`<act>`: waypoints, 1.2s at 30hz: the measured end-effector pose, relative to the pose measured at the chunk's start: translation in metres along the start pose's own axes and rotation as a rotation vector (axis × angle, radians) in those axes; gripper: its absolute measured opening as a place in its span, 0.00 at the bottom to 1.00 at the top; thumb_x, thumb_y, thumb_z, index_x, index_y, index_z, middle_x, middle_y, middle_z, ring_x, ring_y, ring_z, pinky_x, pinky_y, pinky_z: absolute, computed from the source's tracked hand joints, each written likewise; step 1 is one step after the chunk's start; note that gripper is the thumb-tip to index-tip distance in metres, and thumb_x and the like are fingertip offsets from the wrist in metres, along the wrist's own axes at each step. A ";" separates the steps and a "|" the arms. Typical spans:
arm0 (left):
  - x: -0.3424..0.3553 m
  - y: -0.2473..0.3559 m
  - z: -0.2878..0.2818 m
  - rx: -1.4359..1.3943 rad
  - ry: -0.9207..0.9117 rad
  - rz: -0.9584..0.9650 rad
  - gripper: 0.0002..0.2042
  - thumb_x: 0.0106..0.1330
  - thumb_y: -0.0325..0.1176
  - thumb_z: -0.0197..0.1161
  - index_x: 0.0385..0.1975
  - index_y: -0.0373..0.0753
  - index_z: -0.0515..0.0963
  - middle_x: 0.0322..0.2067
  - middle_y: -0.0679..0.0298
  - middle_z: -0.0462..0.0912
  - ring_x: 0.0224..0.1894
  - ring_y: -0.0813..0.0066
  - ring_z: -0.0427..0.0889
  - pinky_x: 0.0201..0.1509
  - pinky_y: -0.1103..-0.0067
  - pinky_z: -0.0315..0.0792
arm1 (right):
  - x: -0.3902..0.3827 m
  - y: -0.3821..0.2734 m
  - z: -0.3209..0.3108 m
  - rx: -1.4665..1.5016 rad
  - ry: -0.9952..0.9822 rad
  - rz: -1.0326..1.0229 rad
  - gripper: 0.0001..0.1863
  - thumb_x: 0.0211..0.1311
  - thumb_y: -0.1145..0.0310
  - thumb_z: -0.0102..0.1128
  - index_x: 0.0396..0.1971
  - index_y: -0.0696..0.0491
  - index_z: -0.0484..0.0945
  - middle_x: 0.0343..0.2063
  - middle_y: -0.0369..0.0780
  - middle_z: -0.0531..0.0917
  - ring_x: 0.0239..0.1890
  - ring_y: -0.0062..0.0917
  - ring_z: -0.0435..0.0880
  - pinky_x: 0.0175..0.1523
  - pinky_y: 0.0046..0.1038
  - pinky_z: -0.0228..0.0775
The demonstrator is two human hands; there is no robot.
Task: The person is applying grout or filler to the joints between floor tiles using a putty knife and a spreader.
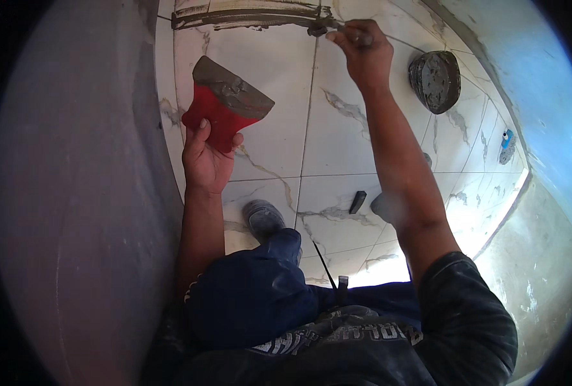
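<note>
My left hand grips a wide red spreader by its lower part, thumb across its face. Wet grey paste coats the spreader's broad far edge. Reaching forward, my right hand is closed around the handle of a small putty knife, whose tip is smeared with dark paste. That tip is at the right end of a long, dark, streaky paste band along the far edge of the marbled white tiles. The blade's exact shape is hidden by paste.
A dark bowl with grey paste inside stands right of my right forearm. Farther right lies a small blue-and-grey item. A small black block rests on the tiles near my shoe. A grey wall rises along my left.
</note>
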State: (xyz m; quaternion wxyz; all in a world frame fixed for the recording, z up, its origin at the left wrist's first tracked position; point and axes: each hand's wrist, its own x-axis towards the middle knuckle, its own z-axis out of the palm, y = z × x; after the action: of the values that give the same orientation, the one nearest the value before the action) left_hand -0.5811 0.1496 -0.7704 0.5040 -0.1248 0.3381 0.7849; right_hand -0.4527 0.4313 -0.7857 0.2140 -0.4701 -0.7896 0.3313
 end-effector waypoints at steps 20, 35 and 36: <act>-0.001 0.002 -0.005 -0.008 -0.009 0.011 0.18 0.71 0.34 0.52 0.60 0.45 0.64 0.54 0.67 0.75 0.52 0.73 0.76 0.40 0.73 0.75 | 0.002 -0.003 -0.001 -0.001 0.096 0.003 0.24 0.42 0.54 0.78 0.32 0.55 0.79 0.27 0.40 0.86 0.30 0.30 0.84 0.38 0.29 0.76; 0.000 0.001 -0.006 -0.018 0.004 0.015 0.19 0.71 0.34 0.51 0.60 0.46 0.64 0.54 0.67 0.75 0.52 0.73 0.76 0.40 0.73 0.74 | 0.028 -0.008 -0.002 0.101 -0.008 0.005 0.18 0.52 0.71 0.69 0.40 0.60 0.74 0.24 0.43 0.81 0.25 0.25 0.78 0.34 0.27 0.72; 0.000 0.002 -0.005 -0.018 0.017 0.010 0.19 0.71 0.34 0.51 0.61 0.46 0.64 0.54 0.67 0.75 0.52 0.73 0.76 0.40 0.73 0.74 | 0.029 -0.009 -0.003 0.002 -0.024 -0.024 0.20 0.52 0.68 0.71 0.43 0.59 0.75 0.26 0.42 0.83 0.27 0.27 0.80 0.34 0.28 0.73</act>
State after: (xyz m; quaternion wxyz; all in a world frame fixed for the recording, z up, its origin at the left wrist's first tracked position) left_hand -0.5835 0.1454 -0.7736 0.4959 -0.1344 0.3358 0.7894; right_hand -0.4695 0.4545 -0.7770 0.2089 -0.4563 -0.7974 0.3352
